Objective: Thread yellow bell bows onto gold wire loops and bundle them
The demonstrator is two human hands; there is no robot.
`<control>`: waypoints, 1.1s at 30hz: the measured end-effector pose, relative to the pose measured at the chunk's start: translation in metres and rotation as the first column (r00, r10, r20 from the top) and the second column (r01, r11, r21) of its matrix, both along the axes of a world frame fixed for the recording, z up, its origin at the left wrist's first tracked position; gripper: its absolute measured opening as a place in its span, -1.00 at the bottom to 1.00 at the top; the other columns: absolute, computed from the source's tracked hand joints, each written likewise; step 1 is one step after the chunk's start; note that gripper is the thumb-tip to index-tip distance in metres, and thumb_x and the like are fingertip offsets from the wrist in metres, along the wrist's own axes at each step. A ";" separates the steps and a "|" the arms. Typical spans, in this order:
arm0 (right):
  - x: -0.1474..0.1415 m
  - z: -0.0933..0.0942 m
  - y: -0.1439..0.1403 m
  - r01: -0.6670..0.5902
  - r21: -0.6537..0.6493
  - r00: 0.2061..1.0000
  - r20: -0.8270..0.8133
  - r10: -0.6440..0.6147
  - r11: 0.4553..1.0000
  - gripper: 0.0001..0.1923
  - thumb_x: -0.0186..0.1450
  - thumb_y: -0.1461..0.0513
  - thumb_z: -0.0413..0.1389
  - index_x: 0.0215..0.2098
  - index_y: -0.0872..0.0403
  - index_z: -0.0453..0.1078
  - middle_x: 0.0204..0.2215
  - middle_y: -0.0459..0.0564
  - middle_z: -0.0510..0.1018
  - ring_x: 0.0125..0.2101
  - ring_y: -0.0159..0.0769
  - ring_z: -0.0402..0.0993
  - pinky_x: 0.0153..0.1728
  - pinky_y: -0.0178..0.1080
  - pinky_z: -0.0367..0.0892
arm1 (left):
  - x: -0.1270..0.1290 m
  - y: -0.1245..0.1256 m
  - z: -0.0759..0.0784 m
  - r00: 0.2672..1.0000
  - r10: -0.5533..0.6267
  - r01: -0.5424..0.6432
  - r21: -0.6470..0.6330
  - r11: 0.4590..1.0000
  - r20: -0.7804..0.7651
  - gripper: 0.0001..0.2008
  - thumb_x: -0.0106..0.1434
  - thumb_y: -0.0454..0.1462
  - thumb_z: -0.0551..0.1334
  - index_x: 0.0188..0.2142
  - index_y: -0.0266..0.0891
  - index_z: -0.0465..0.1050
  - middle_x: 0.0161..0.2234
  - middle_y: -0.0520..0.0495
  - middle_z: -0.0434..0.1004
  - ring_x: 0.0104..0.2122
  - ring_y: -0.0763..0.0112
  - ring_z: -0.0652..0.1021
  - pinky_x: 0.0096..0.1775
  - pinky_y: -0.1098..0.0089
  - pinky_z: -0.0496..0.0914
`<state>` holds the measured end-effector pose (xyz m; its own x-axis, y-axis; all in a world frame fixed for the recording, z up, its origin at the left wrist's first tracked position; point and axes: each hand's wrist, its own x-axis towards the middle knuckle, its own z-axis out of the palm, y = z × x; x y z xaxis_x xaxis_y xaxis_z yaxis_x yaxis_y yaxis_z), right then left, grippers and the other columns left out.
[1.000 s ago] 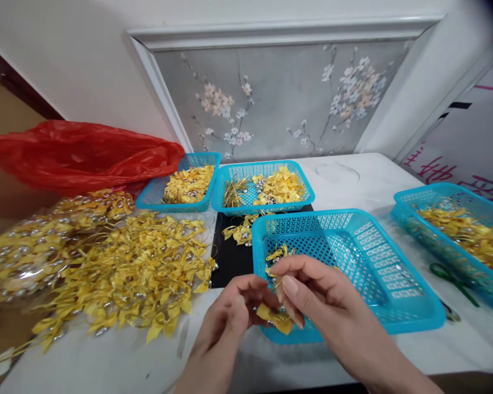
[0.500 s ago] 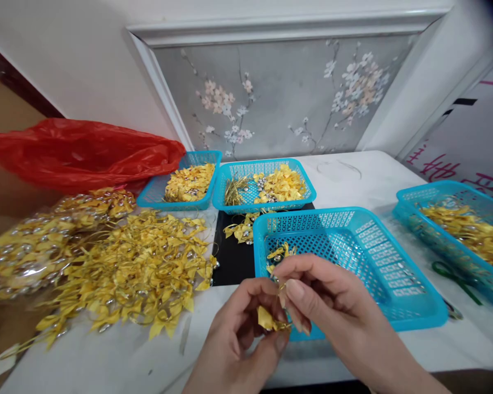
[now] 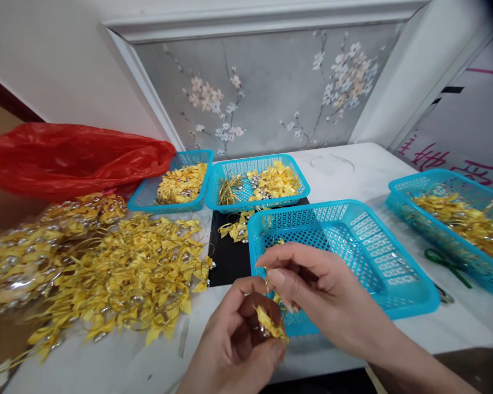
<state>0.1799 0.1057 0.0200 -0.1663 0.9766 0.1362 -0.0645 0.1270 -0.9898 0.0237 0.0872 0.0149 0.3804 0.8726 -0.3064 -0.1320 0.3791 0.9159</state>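
Head view: a small yellow ribbon bow (image 3: 270, 324) is pinched at the near edge of the table (image 3: 345, 180), just in front of the near-left corner of the big blue basket (image 3: 398, 284). The left hand (image 3: 238, 345) is curled beneath it — the bow is pressed between thumb tip and the bent forefinger, with a silvery bead glimpsed just under the yellow folds. The right hand (image 3: 312, 290) is brought in from the right, its fingers (image 3: 277, 278) closed in a fine pinch on a thin gold thread rising from the top of the bow. So the bow is caught between the two hands, the left below, the right above and slightly behind.

The bow's long axis is seen running from upper left to lower right, its pointed tail aimed down and right toward the near edge; the finer detail is too small to be made out.

A loose heap of yellow bows (image 3: 139, 273) is spread over the left part of the table, with a clear bag of bows (image 3: 28, 257) at the left edge and a red plastic bag (image 3: 74, 158) behind it. Two small baskets (image 3: 254, 167) are set along the far edge, a side basket (image 3: 414, 213) at the right edge — green-handled scissors (image 3: 446, 265) are laid just beside it.
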 end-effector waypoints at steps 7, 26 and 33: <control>0.000 0.006 0.002 -0.017 0.009 0.999 0.047 0.017 1.000 -0.83 0.33 0.36 0.02 -0.25 0.06 0.45 -0.53 -0.19 0.44 -0.57 -0.51 0.31 -0.56 -0.44 0.23 | -0.007 0.003 -0.007 0.999 -0.037 0.037 0.070 0.997 -0.008 -0.71 0.11 -0.21 0.39 -0.15 -0.03 0.45 -0.34 0.09 0.43 -0.41 0.53 0.40 -0.38 0.54 0.33; -0.004 0.002 0.006 -0.126 -0.144 0.988 -0.111 0.111 0.982 -0.87 0.36 0.23 0.03 -0.20 0.10 0.38 -0.58 -0.21 0.32 -0.60 -0.49 0.21 -0.57 -0.41 0.19 | -0.034 0.009 -0.013 0.895 0.094 0.189 0.560 0.806 -0.437 -0.68 0.24 -0.35 0.26 -0.11 0.16 0.50 -0.05 0.08 0.58 -0.04 0.29 0.53 -0.02 0.37 0.38; 0.001 -0.010 -0.004 -0.035 -0.096 0.976 0.210 0.054 0.995 -0.83 0.35 0.18 0.04 -0.13 0.00 0.40 -0.28 -0.06 0.50 -0.37 -0.36 0.41 -0.40 -0.32 0.36 | -0.034 0.011 -0.007 0.870 0.094 0.147 0.437 0.887 -0.484 -0.90 0.20 -0.28 0.29 -0.45 -0.12 0.56 -0.46 0.03 0.56 -0.43 0.38 0.51 -0.34 0.43 0.36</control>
